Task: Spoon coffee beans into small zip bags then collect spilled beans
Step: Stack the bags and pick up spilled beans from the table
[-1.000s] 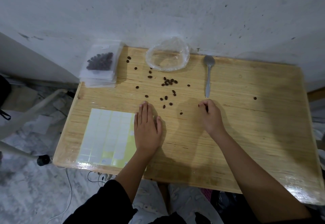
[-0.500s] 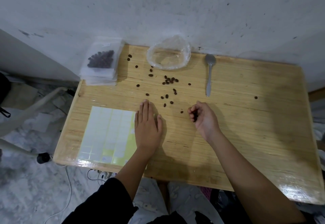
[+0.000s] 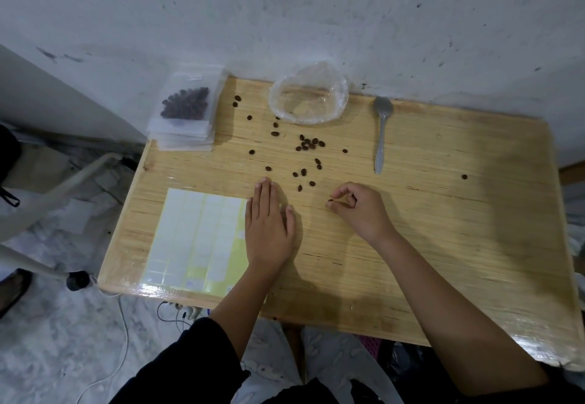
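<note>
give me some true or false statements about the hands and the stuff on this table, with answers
1. The right hand pinches a coffee bean. True.
2. The left hand holds the spoon. False: the spoon lies alone on the table, and the left hand rests flat with straight fingers.
3. The top zip bag on the stack holds beans. True.
4. No loose beans lie on the table. False: many are scattered between the clear plastic bag and the hands.
5. The sheet of labels lies beside the left hand. True.
</note>
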Action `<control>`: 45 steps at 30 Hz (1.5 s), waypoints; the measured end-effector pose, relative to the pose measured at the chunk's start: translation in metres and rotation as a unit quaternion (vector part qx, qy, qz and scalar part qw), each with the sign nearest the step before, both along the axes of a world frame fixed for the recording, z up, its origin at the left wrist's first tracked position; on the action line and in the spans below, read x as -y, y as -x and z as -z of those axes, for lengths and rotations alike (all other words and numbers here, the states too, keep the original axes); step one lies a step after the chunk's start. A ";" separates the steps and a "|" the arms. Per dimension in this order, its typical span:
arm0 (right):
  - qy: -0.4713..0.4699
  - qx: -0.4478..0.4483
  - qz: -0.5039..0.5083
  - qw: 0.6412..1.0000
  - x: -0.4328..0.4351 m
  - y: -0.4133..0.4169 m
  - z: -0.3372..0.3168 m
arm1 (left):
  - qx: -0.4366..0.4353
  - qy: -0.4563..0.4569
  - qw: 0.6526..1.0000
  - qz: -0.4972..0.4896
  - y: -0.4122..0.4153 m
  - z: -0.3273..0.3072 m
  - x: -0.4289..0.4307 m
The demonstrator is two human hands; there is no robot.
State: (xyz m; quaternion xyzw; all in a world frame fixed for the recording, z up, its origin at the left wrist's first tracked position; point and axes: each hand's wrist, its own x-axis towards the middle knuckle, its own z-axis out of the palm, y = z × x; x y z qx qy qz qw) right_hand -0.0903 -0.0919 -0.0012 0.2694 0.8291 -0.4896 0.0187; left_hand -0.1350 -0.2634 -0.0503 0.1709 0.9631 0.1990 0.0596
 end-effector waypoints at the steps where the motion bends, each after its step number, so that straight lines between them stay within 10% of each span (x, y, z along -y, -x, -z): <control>1: -0.014 0.000 -0.010 1.000 0.000 0.000 0.001 | 0.001 -0.002 1.000 0.000 0.000 0.000 0.000; 9: -0.084 0.029 -0.076 0.993 0.004 0.003 0.007 | 0.002 -0.006 1.000 0.000 -0.001 -0.002 0.000; 13: 0.108 0.054 0.058 0.991 0.000 0.007 -0.004 | 0.004 -0.007 1.000 0.003 0.000 -0.002 0.001; 20: 0.525 -0.026 0.300 0.796 0.011 0.010 -0.015 | 0.018 -0.037 0.999 0.009 0.006 -0.007 0.007; 27: 0.128 0.029 0.088 0.987 0.014 0.026 -0.004 | 0.007 -0.047 0.999 0.006 0.027 -0.005 0.030; 39: -0.062 0.016 -0.022 0.998 0.023 0.048 0.009 | -0.001 0.004 0.999 0.032 0.063 -0.005 0.045; 45: 0.129 0.063 0.133 0.981 0.019 0.053 -0.006 | -0.003 0.017 0.998 0.059 0.074 -0.005 0.045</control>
